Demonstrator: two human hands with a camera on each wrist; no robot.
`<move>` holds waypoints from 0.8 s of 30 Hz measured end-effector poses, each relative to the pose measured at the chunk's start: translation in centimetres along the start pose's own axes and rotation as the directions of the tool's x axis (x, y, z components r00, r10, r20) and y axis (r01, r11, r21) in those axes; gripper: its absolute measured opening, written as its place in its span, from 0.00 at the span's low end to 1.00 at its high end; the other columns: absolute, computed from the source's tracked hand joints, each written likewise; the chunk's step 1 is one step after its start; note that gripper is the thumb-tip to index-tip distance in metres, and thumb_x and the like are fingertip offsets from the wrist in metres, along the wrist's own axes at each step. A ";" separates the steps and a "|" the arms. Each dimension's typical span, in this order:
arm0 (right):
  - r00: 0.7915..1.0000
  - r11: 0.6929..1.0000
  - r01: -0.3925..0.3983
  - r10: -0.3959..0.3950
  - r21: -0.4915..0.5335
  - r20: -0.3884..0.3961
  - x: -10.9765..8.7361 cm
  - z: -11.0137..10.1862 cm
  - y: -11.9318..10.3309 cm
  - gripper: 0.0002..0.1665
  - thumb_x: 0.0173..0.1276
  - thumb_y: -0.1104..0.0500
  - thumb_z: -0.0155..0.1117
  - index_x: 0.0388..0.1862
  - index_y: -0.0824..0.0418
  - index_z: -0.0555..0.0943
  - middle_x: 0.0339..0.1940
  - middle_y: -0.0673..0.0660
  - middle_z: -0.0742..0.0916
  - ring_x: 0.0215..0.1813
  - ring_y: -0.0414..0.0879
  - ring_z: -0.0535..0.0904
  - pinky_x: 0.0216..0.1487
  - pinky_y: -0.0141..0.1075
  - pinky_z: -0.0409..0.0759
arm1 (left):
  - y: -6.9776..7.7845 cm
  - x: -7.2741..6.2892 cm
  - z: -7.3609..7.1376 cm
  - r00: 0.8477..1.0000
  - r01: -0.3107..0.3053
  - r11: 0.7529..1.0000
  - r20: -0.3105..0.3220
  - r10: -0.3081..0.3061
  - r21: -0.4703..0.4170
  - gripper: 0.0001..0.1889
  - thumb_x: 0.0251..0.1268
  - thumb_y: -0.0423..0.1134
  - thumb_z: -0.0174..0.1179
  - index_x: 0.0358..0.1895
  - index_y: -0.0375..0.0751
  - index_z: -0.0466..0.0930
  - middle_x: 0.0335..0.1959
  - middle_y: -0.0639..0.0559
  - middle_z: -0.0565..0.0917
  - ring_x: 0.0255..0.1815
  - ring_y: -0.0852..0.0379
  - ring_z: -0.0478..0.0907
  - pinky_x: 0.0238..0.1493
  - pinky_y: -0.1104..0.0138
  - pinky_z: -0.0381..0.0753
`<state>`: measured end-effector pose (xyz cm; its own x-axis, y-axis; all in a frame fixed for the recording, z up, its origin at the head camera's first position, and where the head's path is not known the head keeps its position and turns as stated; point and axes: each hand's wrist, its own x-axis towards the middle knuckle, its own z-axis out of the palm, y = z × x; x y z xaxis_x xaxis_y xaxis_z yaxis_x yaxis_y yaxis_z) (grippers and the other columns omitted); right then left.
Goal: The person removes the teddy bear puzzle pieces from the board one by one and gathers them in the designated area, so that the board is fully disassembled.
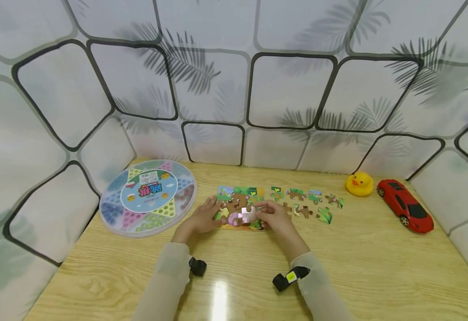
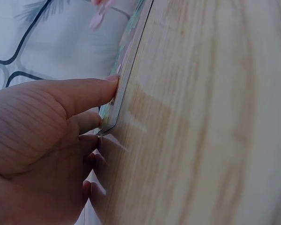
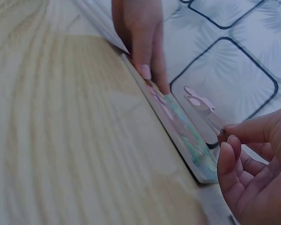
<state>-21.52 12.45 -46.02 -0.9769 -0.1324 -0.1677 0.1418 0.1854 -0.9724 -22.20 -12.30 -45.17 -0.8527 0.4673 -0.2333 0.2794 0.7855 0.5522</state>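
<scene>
A puzzle board (image 1: 224,192) with a bear picture lies on the table, its scene partly filled in. My left hand (image 1: 204,217) rests at its left side; in the left wrist view the thumb (image 2: 96,91) lies on the board's edge, and the other fingers extend past the corner. Between thumb and fingertips my right hand (image 1: 275,217) pinches a puzzle piece (image 1: 248,215), pale with glare in the head view. The right wrist view shows that piece (image 3: 200,100) tilted and raised above the board (image 3: 189,154).
Several loose puzzle pieces (image 1: 315,196) lie right of the board. A round Chinese checkers set (image 1: 186,196) is at the left. Toward the back right stand a yellow rubber duck (image 1: 359,184) and a red toy car (image 1: 405,206). A patterned wall covering (image 1: 214,142) encloses the table.
</scene>
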 end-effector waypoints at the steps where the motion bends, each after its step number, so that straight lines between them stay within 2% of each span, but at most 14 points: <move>1: 1.000 1.000 0.010 -0.010 -0.001 0.002 -0.1 -0.4 -0.1 0.16 0.65 0.67 0.61 0.52 0.68 0.76 0.30 0.52 0.79 0.24 0.40 0.72 0.27 0.30 0.75 | 0.0 0.0 0.0 1.000 -0.001 1.000 -0.001 0.001 0.001 0.37 0.72 0.49 0.49 0.74 0.32 0.46 0.75 0.34 0.38 0.75 0.39 0.32 0.71 0.45 0.37; 5: 0.999 0.999 0.042 -0.042 0.009 0.000 -0.4 -2.3 -0.2 0.19 0.67 0.66 0.60 0.55 0.70 0.74 0.31 0.52 0.80 0.25 0.41 0.72 0.28 0.31 0.75 | 0.0 -0.1 -0.2 1.000 -0.007 1.000 -0.006 0.007 -0.007 0.37 0.71 0.48 0.50 0.74 0.31 0.45 0.75 0.33 0.38 0.75 0.37 0.33 0.70 0.44 0.37; 11: 0.999 0.999 0.021 -0.020 0.036 -0.033 -1.1 -5.4 -0.2 0.22 0.67 0.64 0.61 0.58 0.71 0.72 0.33 0.49 0.80 0.27 0.39 0.74 0.31 0.30 0.77 | 0.1 -0.3 -0.4 1.000 -0.011 1.000 -0.002 0.011 -0.006 0.38 0.71 0.48 0.50 0.74 0.31 0.44 0.75 0.33 0.38 0.75 0.37 0.33 0.70 0.43 0.38; 19: 0.996 1.000 0.017 -0.015 0.016 -0.093 -2.5 -9.5 0.1 0.24 0.69 0.62 0.59 0.60 0.73 0.69 0.33 0.46 0.79 0.30 0.37 0.74 0.35 0.30 0.78 | 0.1 -0.2 -0.2 1.000 -0.012 1.000 0.003 0.013 -0.008 0.38 0.72 0.48 0.49 0.74 0.31 0.44 0.75 0.33 0.38 0.75 0.38 0.33 0.70 0.43 0.38; 24: 0.991 1.000 0.006 -0.003 0.019 -0.135 -3.3 -11.7 0.3 0.25 0.69 0.62 0.59 0.60 0.73 0.69 0.32 0.44 0.80 0.28 0.37 0.75 0.34 0.29 0.78 | 0.1 -0.1 -0.1 1.000 -0.011 1.000 0.004 0.012 -0.006 0.37 0.72 0.49 0.49 0.74 0.31 0.44 0.75 0.34 0.38 0.75 0.38 0.33 0.70 0.43 0.38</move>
<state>-20.13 24.36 -43.88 -0.9900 -0.0006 -0.1411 0.1391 0.1664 -0.9762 -22.12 -12.31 -44.97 -0.8477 0.4779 -0.2301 0.2865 0.7776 0.5597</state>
